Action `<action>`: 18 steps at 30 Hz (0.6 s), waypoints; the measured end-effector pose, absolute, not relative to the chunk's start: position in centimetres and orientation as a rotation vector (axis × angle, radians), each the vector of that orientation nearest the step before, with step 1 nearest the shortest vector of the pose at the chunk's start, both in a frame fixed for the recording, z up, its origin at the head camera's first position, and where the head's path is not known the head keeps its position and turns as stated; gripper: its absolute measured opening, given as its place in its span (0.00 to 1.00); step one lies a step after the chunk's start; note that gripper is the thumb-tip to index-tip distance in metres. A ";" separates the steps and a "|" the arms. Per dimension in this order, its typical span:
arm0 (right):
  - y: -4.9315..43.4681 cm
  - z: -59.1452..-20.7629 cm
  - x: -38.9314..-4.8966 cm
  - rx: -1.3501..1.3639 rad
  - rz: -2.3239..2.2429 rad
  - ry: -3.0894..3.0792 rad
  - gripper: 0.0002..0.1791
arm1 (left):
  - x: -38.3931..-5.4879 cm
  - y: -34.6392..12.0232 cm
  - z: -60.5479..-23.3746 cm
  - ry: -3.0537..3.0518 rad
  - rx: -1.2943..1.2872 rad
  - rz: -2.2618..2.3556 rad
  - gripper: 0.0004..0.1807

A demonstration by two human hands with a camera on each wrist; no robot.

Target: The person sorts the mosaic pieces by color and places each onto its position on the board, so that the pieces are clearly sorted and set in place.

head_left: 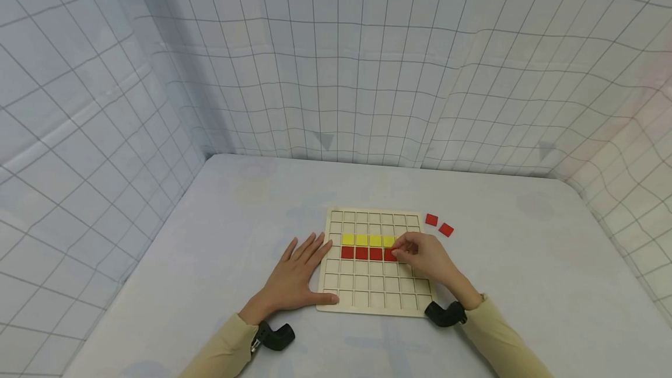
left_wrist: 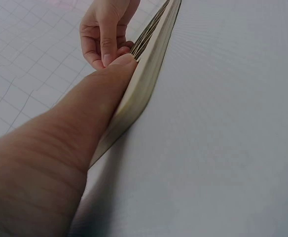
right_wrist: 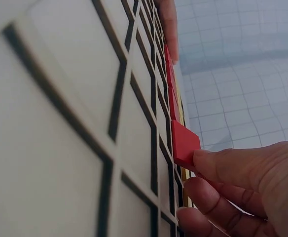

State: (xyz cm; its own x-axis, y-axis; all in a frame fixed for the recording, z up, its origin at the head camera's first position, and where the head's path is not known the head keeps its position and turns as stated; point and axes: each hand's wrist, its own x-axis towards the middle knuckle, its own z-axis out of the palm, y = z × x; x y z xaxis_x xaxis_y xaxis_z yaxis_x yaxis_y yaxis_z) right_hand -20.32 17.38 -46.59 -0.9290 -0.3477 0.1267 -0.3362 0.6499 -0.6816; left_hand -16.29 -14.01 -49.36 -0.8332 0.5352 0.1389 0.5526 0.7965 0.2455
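A pale wooden grid board (head_left: 362,298) lies on the table, its square cells bounded by raised ridges. Yellow tiles (head_left: 362,240) fill several cells of one row, and red tiles (head_left: 361,253) fill cells of the row just nearer. My right hand (head_left: 426,255) pinches a red square tile (right_wrist: 184,143) between thumb and fingers. That tile stands tilted at the right end of the red row, one edge at its cell. My left hand (head_left: 295,280) lies with fingers spread on the board's left side, the thumb along the near left corner.
Two loose red tiles, a left one (head_left: 431,220) and a right one (head_left: 446,230), lie on the table (head_left: 252,209) past the board's far right corner. Grid-patterned white curtains (head_left: 357,63) enclose the table's back and sides. Each wrist wears a black camera band.
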 end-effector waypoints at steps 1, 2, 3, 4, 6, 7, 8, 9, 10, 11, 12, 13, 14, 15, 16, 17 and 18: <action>17.3 -46.6 -20.3 -0.591 -1.164 2.845 0.03 | -16.3 -14.0 -49.4 -2.918 -0.885 -0.428 0.60; 17.3 -46.5 -20.3 -0.596 -1.159 2.850 0.03 | -16.3 -14.0 -49.4 -2.918 -0.884 -0.430 0.60; 17.3 -46.5 -20.3 -0.601 -1.155 2.853 0.03 | -16.3 -14.0 -49.4 -2.917 -0.884 -0.432 0.60; 17.3 -46.4 -20.3 -0.601 -1.155 2.854 0.03 | -16.3 -14.0 -49.4 -2.917 -0.883 -0.432 0.60; 17.2 -46.3 -20.3 -0.600 -1.151 2.858 0.02 | -16.3 -14.0 -49.3 -2.917 -0.882 -0.435 0.60; 17.2 -46.3 -20.2 -0.598 -1.151 2.859 0.02 | -16.3 -14.0 -49.3 -2.918 -0.881 -0.436 0.60; 17.2 -46.2 -20.2 -0.596 -1.146 2.861 0.02 | -16.3 -14.0 -49.3 -2.918 -0.881 -0.438 0.60; 17.1 -46.2 -20.2 -0.594 -1.142 2.863 0.02 | -16.2 -14.0 -49.3 -2.918 -0.882 -0.440 0.60; 17.1 -46.2 -20.2 -0.592 -1.139 2.866 0.02 | -16.2 -14.0 -49.3 -2.918 -0.883 -0.441 0.60; 17.1 -46.2 -20.2 -0.590 -1.134 2.868 0.02 | -16.2 -14.0 -49.3 -2.918 -0.884 -0.442 0.60; 17.1 -46.2 -20.2 -0.587 -1.131 2.870 0.02 | -16.3 -14.0 -49.3 -2.918 -0.885 -0.442 0.60; 17.1 -46.1 -20.2 -0.587 -1.128 2.873 0.03 | -16.3 -14.0 -49.3 -2.918 -0.885 -0.440 0.60; 17.0 -46.2 -20.2 -0.589 -1.126 2.876 0.03 | -16.3 -14.0 -49.3 -2.918 -0.886 -0.438 0.60; 17.0 -46.2 -20.2 -0.591 -1.126 2.877 0.03 | -16.3 -14.0 -49.3 -2.917 -0.886 -0.436 0.60; 17.0 -46.2 -20.2 -0.588 -1.127 2.878 0.03 | -16.3 -14.0 -49.4 -2.917 -0.887 -0.432 0.60; 17.0 -46.2 -20.2 -0.591 -1.126 2.879 0.03 | -16.3 -14.0 -49.4 -2.916 -0.887 -0.429 0.60; 17.0 -46.2 -20.2 -0.597 -1.125 2.881 0.03 | -16.3 -14.0 -49.4 -2.914 -0.887 -0.429 0.60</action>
State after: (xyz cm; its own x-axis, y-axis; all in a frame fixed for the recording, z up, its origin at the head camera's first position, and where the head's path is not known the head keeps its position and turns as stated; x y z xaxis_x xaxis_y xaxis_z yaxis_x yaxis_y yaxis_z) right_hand -20.22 17.04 -46.24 -0.9282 -0.3434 0.1432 -0.3496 0.6731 -0.6517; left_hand -16.27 -14.04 -49.38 -0.8317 0.5366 0.1425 0.5549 0.7949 0.2452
